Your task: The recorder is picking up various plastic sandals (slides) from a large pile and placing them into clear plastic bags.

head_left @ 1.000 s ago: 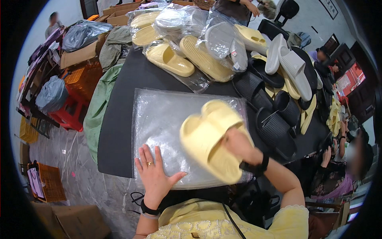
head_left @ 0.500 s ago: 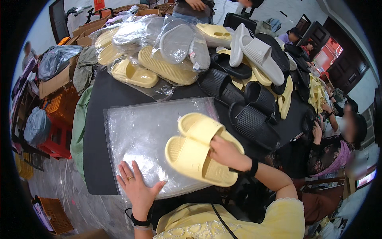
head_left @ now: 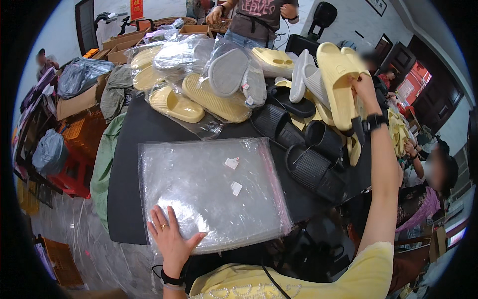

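My left hand [head_left: 172,237] lies flat with fingers spread on the near left corner of a stack of clear plastic bags [head_left: 199,169]. Two small white tags [head_left: 233,175] lie on the top bag. My right arm is stretched far out to the right, and my right hand [head_left: 364,88] grips a pair of pale yellow slide sandals [head_left: 337,82], its fingers at their straps. The pair is held upright over a heap of loose slides, partly covering grey slides [head_left: 314,79] there. Black ribbed slides [head_left: 311,167] lie between the bags and the heap.
Bagged yellow slides [head_left: 177,103] and bagged grey slides [head_left: 226,72] pile up at the table's far left. A person [head_left: 256,20] stands behind the table; others work at the right. Cardboard boxes [head_left: 124,47], an orange crate [head_left: 82,130] and a red stool [head_left: 72,172] stand left.
My right hand has carried the yellow slides from above the bags up and right to the heap, uncovering the two tags. My left hand stays on the bags. The view has shifted slightly.
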`<action>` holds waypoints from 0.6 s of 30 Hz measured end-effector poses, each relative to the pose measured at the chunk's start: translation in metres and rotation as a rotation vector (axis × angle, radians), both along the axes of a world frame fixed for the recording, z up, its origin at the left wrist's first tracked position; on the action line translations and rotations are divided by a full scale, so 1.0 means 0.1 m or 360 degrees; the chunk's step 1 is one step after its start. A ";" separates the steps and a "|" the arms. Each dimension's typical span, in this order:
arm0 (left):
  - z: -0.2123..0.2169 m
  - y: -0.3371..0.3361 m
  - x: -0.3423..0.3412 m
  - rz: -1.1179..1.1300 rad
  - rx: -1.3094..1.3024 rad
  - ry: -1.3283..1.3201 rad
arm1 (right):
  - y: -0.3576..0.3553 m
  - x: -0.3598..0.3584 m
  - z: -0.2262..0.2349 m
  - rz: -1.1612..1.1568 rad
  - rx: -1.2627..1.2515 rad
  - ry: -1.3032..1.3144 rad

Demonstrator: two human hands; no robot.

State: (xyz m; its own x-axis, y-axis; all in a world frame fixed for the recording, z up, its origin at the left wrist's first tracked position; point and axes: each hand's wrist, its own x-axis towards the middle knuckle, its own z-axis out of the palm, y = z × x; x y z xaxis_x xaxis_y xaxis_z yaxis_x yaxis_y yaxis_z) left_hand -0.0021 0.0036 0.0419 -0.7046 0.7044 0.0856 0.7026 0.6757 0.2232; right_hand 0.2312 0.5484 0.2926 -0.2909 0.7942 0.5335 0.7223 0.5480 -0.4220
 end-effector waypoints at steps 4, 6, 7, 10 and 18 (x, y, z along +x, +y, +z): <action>-0.06 -0.05 -0.02 -0.0018 0.0039 0.0043 | 0.49 -0.14 -0.15 0.0163 -0.0117 0.0157; -0.05 -0.04 -0.01 -0.0034 0.0045 0.0059 | 0.40 -0.29 -0.30 0.0043 0.0031 0.0016; -0.04 -0.03 0.00 -0.0025 0.0047 0.0058 | 0.34 -0.38 -0.39 0.0051 0.0033 0.0015; 0.01 0.00 -0.01 -0.0060 0.0046 -0.0022 | -0.09 -0.69 -0.71 0.0060 0.1090 0.0082; -0.01 -0.03 -0.05 -0.0062 0.0125 0.0022 | -1.39 -1.78 -1.52 0.0916 0.0505 -0.0646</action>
